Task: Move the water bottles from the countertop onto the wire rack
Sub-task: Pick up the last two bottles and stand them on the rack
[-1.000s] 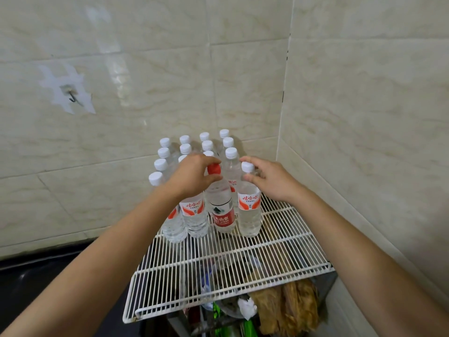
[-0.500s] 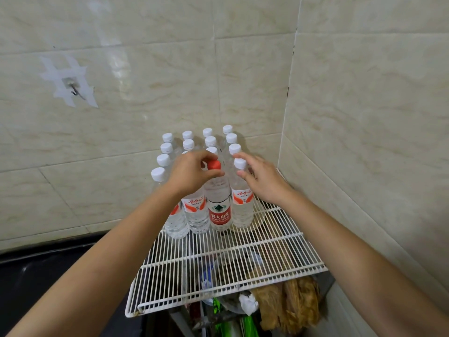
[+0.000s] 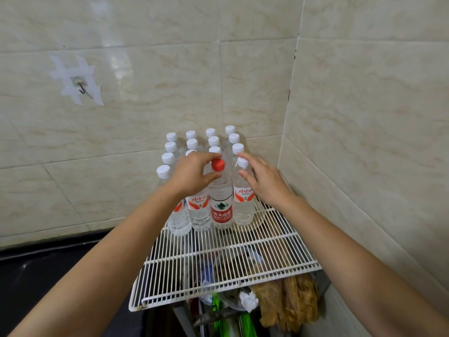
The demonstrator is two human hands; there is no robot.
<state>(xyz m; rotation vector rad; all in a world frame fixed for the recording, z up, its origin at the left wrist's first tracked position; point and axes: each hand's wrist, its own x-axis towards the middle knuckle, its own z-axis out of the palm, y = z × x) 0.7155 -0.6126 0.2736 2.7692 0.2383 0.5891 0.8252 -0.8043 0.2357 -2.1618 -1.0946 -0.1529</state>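
A white wire rack [image 3: 218, 263] sits in the tiled corner. Several clear water bottles with white caps [image 3: 192, 142] stand in rows on its back half. In the front row stands a red-capped bottle [image 3: 221, 210] with a red label. My left hand [image 3: 192, 176] curls over its top, index finger above the cap and thumb below on the neck. Right of it is a white-capped bottle [image 3: 243, 205]. My right hand [image 3: 264, 181] hovers beside this bottle's cap with fingers spread, holding nothing.
Tiled walls close in behind and to the right of the rack. A taped hook [image 3: 81, 87] hangs on the back wall at the left. A black countertop [image 3: 36, 276] lies lower left. Bags and clutter [image 3: 286, 305] sit under the rack's front edge.
My right hand has let go of the front right bottle and its fingers have spread. My left hand stays at the red cap. The view has tilted up slightly.
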